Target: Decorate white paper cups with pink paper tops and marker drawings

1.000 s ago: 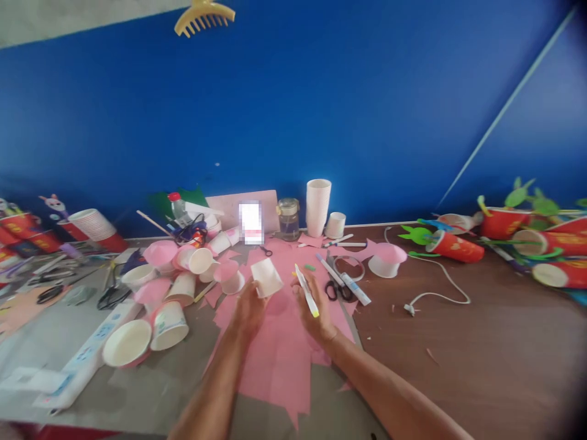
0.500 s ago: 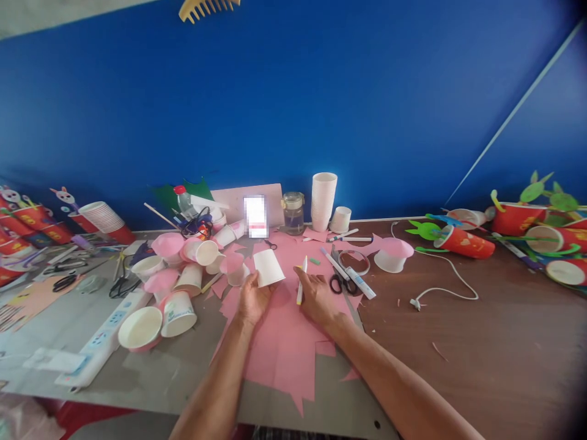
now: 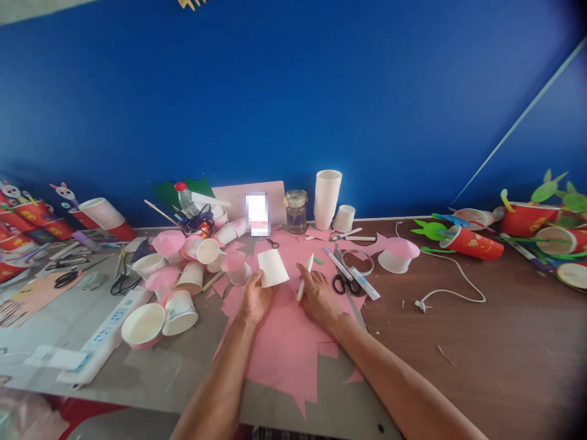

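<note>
Left hand (image 3: 255,299) grips a white paper cup (image 3: 273,267), upside down, over the pink paper (image 3: 279,342) on the desk (image 3: 481,342). Right hand (image 3: 317,294) holds a pen (image 3: 305,278). Marking step; next needs tip on cup.

White paper cup (image 3: 273,267): plain, small, tapered; held upside down, flat base up, tilted a bit toward wall. Sits above pink paper sheet (image 3: 284,342), pinched at lower left edge by left hand (image 3: 255,299). Slim white marker pen (image 3: 305,278) w/ yellow-green tip: held in right hand (image 3: 318,295), angled up & to the right, upper tip free, lower end down by the sheet. Cup & pen near each other, not touching. Pink sheet: flat on table, ragged cut edges.
</note>
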A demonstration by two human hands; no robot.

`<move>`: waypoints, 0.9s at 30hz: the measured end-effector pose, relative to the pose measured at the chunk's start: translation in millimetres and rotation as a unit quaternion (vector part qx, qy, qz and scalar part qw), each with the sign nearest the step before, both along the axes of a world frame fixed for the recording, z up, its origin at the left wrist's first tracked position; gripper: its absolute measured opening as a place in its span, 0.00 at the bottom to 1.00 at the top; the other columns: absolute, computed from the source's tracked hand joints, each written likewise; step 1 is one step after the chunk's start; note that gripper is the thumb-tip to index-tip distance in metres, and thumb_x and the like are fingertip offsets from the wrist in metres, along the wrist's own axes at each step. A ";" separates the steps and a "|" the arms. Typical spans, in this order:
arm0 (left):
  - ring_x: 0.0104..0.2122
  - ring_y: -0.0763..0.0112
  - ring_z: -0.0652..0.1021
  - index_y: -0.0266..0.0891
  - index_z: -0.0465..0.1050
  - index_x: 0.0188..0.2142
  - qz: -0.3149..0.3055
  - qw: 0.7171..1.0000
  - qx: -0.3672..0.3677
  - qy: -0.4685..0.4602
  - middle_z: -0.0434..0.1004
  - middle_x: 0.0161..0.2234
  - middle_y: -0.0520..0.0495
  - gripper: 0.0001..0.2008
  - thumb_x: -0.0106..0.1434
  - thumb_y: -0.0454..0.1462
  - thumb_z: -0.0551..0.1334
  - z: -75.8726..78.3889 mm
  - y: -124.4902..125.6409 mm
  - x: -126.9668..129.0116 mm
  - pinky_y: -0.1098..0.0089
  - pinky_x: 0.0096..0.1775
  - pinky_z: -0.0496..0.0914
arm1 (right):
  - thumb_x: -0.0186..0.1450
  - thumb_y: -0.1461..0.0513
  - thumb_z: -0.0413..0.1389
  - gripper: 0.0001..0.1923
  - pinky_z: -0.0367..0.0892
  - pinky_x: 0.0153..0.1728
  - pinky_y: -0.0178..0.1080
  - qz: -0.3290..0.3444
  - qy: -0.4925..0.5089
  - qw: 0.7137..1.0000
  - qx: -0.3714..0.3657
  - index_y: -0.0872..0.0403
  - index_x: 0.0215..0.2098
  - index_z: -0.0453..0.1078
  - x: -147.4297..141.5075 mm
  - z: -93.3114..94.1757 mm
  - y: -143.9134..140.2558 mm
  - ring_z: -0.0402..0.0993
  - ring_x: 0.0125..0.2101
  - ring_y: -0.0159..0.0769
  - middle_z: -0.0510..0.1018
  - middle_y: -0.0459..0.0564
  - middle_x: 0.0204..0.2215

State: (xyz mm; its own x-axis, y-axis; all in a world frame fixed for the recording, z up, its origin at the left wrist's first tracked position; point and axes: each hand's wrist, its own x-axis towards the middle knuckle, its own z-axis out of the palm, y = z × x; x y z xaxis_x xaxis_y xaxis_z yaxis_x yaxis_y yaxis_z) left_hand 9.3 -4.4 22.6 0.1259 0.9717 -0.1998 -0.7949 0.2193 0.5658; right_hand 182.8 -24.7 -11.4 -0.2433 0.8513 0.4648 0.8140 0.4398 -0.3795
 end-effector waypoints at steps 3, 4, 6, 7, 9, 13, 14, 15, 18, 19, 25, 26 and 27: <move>0.36 0.64 0.81 0.33 0.76 0.38 -0.010 1.000 -0.008 0.012 0.82 0.36 0.44 0.11 0.56 0.36 0.64 -0.3 -1.9 -1.1 0.65 0.43 0.74 | 0.52 0.74 0.48 0.40 0.68 0.48 0.51 0.007 0.009 1.000 0.013 0.62 0.64 0.51 1.0 -3.2 1.2 0.70 0.43 0.47 0.76 0.60 0.42; 0.37 0.62 0.81 0.33 0.76 0.38 -0.021 1.000 -0.009 0.020 0.82 0.35 0.44 0.11 0.55 0.37 0.65 -0.2 -3.5 -1.2 0.64 0.44 0.73 | 0.53 0.74 0.48 0.40 0.68 0.48 0.50 0.011 0.009 1.000 0.019 0.63 0.64 0.49 1.3 -4.4 1.6 0.70 0.43 0.46 0.76 0.60 0.42; 0.42 0.56 0.80 0.33 0.76 0.39 -0.062 0.997 0.002 0.035 0.82 0.36 0.41 0.15 0.52 0.38 0.67 0.2 -8.5 -0.9 0.60 0.48 0.72 | 0.53 0.76 0.46 0.41 0.68 0.49 0.51 0.013 0.004 0.999 0.033 0.65 0.65 0.47 1.4 -7.2 2.5 0.71 0.44 0.46 0.76 0.62 0.42; 0.45 0.51 0.79 0.32 0.75 0.40 -0.091 0.995 0.015 0.039 0.81 0.37 0.39 0.17 0.51 0.39 0.68 0.5 -11.7 -0.5 0.57 0.49 0.71 | 0.54 0.76 0.45 0.40 0.68 0.50 0.51 0.009 0.000 0.999 0.040 0.66 0.66 0.46 1.0 -8.7 3.0 0.71 0.45 0.46 0.76 0.63 0.43; 0.50 0.44 0.76 0.32 0.75 0.42 -0.152 0.986 0.048 0.042 0.81 0.39 0.36 0.22 0.50 0.43 0.69 0.7 -18.1 0.6 0.53 0.51 0.70 | 0.56 0.76 0.45 0.39 0.67 0.52 0.53 0.004 -0.007 0.999 0.048 0.68 0.66 0.45 -0.4 -11.6 3.9 0.71 0.48 0.47 0.76 0.64 0.45; 0.50 0.40 0.75 0.34 0.74 0.44 -0.217 0.970 0.098 0.053 0.79 0.42 0.33 0.25 0.50 0.46 0.68 -0.4 -24.9 1.0 0.49 0.48 0.71 | 0.59 0.74 0.46 0.37 0.65 0.55 0.55 0.027 -0.017 0.999 0.041 0.65 0.67 0.47 -4.2 -13.1 4.3 0.68 0.53 0.48 0.74 0.65 0.50; 0.50 0.39 0.76 0.34 0.74 0.44 -0.221 0.968 0.103 0.055 0.79 0.42 0.33 0.24 0.50 0.46 0.68 -0.6 -25.0 0.6 0.48 0.47 0.71 | 0.59 0.74 0.46 0.37 0.64 0.55 0.55 0.040 -0.020 0.998 0.037 0.64 0.67 0.47 -5.0 -11.9 4.0 0.67 0.54 0.48 0.74 0.64 0.50; 0.49 0.39 0.76 0.34 0.74 0.43 -0.223 0.968 0.105 0.056 0.79 0.41 0.33 0.24 0.50 0.47 0.68 -0.6 -24.6 0.1 0.48 0.47 0.71 | 0.59 0.74 0.46 0.38 0.64 0.56 0.55 0.053 -0.023 0.998 0.034 0.62 0.68 0.47 -5.6 -10.2 3.5 0.67 0.54 0.47 0.74 0.63 0.51; 0.49 0.36 0.75 0.33 0.75 0.42 -0.211 0.971 0.096 0.058 0.79 0.40 0.32 0.24 0.50 0.47 0.68 0.9 -22.4 -1.1 0.46 0.47 0.70 | 0.57 0.76 0.45 0.41 0.63 0.57 0.55 0.079 -0.023 0.996 0.040 0.60 0.68 0.45 -6.1 -3.4 1.2 0.68 0.52 0.46 0.75 0.61 0.49; 0.50 0.35 0.74 0.32 0.75 0.41 -0.200 0.974 0.088 0.058 0.79 0.40 0.32 0.25 0.49 0.48 0.68 1.7 -21.5 -1.3 0.46 0.48 0.70 | 0.56 0.76 0.45 0.42 0.63 0.56 0.55 0.079 -0.018 0.996 0.047 0.61 0.69 0.44 -5.7 -1.1 0.4 0.69 0.51 0.46 0.75 0.61 0.47; 0.50 0.38 0.74 0.34 0.75 0.40 -0.130 0.990 0.048 0.040 0.79 0.39 0.35 0.24 0.48 0.48 0.68 6.0 -14.5 -2.1 0.44 0.51 0.67 | 0.61 0.76 0.41 0.36 0.70 0.43 0.48 0.059 0.029 0.994 0.086 0.63 0.67 0.46 -0.7 8.7 0.2 0.72 0.36 0.41 0.77 0.55 0.34; 0.49 0.40 0.74 0.35 0.75 0.41 -0.121 0.991 0.046 0.037 0.79 0.39 0.36 0.23 0.49 0.47 0.67 6.8 -13.6 -2.4 0.45 0.51 0.66 | 0.62 0.75 0.42 0.32 0.70 0.42 0.47 0.052 0.043 0.994 0.087 0.62 0.66 0.50 0.0 10.1 0.7 0.72 0.35 0.41 0.78 0.55 0.33; 0.48 0.42 0.75 0.35 0.75 0.41 -0.112 0.992 0.045 0.034 0.79 0.39 0.36 0.23 0.49 0.47 0.67 7.7 -12.9 -2.7 0.46 0.51 0.66 | 0.64 0.73 0.42 0.28 0.70 0.41 0.46 0.039 0.061 0.994 0.086 0.61 0.63 0.56 0.9 11.4 1.4 0.72 0.35 0.41 0.78 0.55 0.33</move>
